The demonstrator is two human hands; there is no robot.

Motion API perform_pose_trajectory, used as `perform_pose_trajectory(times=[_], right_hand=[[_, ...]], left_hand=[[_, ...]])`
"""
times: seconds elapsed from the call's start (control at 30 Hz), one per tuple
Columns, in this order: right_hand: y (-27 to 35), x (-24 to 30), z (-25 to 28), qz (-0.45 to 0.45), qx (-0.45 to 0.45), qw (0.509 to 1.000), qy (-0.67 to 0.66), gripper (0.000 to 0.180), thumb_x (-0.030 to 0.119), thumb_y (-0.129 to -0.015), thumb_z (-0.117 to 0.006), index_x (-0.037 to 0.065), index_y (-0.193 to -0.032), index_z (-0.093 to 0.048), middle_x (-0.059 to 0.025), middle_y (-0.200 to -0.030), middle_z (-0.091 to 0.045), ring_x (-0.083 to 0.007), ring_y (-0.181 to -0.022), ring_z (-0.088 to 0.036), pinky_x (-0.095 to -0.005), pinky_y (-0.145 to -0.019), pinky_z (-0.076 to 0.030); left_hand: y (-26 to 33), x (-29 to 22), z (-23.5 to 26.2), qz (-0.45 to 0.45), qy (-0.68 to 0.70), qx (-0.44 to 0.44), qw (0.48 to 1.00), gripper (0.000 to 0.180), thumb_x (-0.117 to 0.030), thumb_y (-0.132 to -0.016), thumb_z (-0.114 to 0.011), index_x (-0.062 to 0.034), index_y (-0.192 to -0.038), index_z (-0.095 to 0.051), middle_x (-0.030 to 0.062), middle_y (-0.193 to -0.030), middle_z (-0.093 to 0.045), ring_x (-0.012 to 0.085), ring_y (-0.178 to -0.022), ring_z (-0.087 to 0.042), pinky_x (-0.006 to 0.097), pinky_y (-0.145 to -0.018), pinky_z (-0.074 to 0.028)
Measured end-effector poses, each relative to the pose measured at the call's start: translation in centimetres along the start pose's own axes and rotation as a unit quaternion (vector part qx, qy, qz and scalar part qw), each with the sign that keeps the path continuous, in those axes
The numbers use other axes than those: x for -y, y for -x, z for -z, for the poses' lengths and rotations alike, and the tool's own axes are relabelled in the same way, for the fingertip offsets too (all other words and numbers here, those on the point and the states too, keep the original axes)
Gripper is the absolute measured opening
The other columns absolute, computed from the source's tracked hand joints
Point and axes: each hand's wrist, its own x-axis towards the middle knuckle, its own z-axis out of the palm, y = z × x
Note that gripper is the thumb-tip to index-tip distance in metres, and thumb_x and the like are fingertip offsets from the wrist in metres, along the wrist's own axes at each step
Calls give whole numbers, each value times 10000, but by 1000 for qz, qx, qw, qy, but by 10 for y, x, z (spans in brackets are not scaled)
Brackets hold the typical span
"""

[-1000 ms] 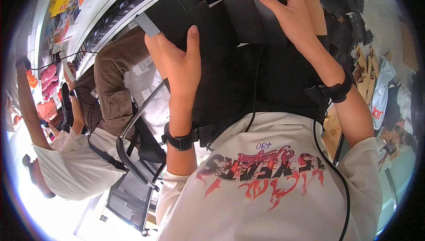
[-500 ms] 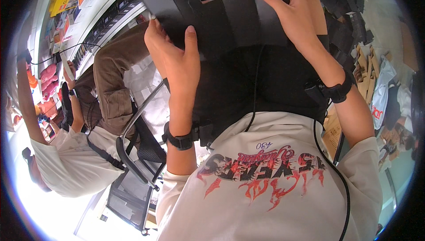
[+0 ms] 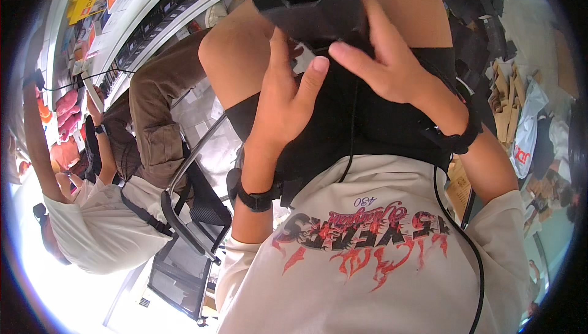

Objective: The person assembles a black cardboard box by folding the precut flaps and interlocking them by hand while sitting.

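Over my lap, my left hand point(image 3: 283, 104) and right hand point(image 3: 392, 67) clamp their grip on the black box point(image 3: 312, 6) (already folded into a tube); its ends look open yet.

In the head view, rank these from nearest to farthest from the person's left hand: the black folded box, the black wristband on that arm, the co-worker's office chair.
1. Black folded box: in contact with the left hand, just above it.
2. Black wristband: on the same arm, below the hand.
3. Office chair: lower left, beside the seated co-worker.
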Motion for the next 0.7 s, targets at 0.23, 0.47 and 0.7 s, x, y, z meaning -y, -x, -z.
perform_pose_trajectory(times=[0.23,0.47,0.7], right_hand=[[6,0,3,-4,76,997,24,549,190,-961,-539,11,-1433,-322,-255,-981,-615,-357,-848,-637,-420,-767,-493],[0,6,5,-45,87,994,39,553,249,-979,-587,2,-1424,-372,-240,-1067,-626,-342,-918,-656,-413,-814,-507],[-3,-4,3,-21,3,998,54,742,259,-871,-790,14,-1435,-375,-169,-1192,-602,-224,-1043,-623,-344,-889,-500]], left_hand=[[-2,-3,7,13,6,6,1000,635,-291,-999,-611,32,-1449,-302,216,-1238,-582,288,-1143,-568,356,-1015,-417],[-3,3,5,17,11,-32,999,711,-230,-1014,-607,40,-1520,-188,237,-1344,-531,300,-1200,-559,381,-1028,-441],[0,1,1,54,14,-2,998,727,-231,-1034,-571,32,-1554,-135,310,-1403,-514,353,-1258,-576,407,-1033,-458]])
